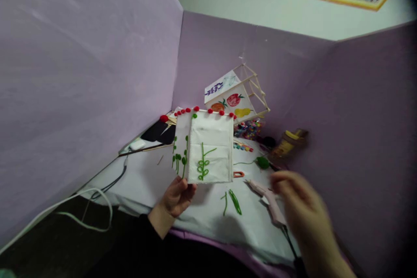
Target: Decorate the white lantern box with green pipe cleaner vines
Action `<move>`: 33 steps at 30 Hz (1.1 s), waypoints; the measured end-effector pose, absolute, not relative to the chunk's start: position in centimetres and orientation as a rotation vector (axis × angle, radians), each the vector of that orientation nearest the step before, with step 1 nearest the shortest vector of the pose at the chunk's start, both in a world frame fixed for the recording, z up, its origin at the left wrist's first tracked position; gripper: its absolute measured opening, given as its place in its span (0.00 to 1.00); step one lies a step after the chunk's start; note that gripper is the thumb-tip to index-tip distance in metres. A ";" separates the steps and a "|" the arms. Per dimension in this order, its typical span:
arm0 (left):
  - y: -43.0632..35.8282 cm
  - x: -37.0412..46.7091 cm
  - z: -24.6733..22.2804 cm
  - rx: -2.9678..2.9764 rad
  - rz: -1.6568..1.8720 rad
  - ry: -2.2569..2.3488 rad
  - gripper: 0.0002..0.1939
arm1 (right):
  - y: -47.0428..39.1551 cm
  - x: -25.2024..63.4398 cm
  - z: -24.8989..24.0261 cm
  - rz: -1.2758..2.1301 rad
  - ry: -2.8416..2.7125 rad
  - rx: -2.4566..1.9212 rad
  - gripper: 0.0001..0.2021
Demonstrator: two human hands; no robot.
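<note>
My left hand [177, 197] pinches the lower corner of a white box-like craft piece [215, 134], holding it up over the table. Red pompoms line its top edge, and green stems with leaf loops decorate two sides. My right hand [296, 195] is raised at the right, blurred by motion, with its fingers curled; whether it holds anything is hidden. Beside it a pink glue gun [272, 206] lies on the white cloth. Green strips [235, 202] lie on the cloth below the craft piece.
Behind stands a tilted stick frame with fruit-painted panels [233, 97]. Near it are a bag of colourful beads [254, 128], a green yarn ball [262, 163] and a brown-yellow bottle [288, 143]. A black phone-like object [154, 131] and cables [112, 182] lie left. Purple panels surround the table.
</note>
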State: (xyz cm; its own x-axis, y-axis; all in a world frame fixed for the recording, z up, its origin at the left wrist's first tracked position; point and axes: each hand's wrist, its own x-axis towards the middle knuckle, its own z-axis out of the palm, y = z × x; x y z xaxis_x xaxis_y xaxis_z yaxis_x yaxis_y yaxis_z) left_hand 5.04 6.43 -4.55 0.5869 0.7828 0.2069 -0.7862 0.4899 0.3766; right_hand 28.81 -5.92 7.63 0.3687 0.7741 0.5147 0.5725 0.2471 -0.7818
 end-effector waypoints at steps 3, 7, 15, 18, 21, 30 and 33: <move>6.5 4.9 -4.4 0.454 0.948 -0.003 0.06 | -6.8 25.2 4.0 0.483 -2.013 -1.620 0.13; 6.4 4.8 -4.2 0.453 0.946 0.010 0.08 | -5.2 21.2 1.5 0.261 -2.345 -1.833 0.12; 6.5 4.7 -4.2 0.455 0.940 0.020 0.05 | -4.9 21.0 0.7 0.130 -2.392 -1.901 0.11; 6.6 4.8 -4.2 0.451 0.945 0.023 0.06 | -6.4 21.8 0.8 0.197 -2.390 -1.920 0.13; 6.7 4.8 -4.2 0.455 0.945 0.030 0.07 | -7.6 22.4 0.9 0.237 -2.378 -1.936 0.14; 6.7 4.7 -4.1 0.462 0.940 0.035 0.06 | -7.5 25.0 1.6 0.704 -1.866 -1.568 0.07; 6.7 4.6 -4.1 0.460 0.935 0.026 0.06 | -6.8 25.4 1.8 1.218 -1.140 -1.214 0.08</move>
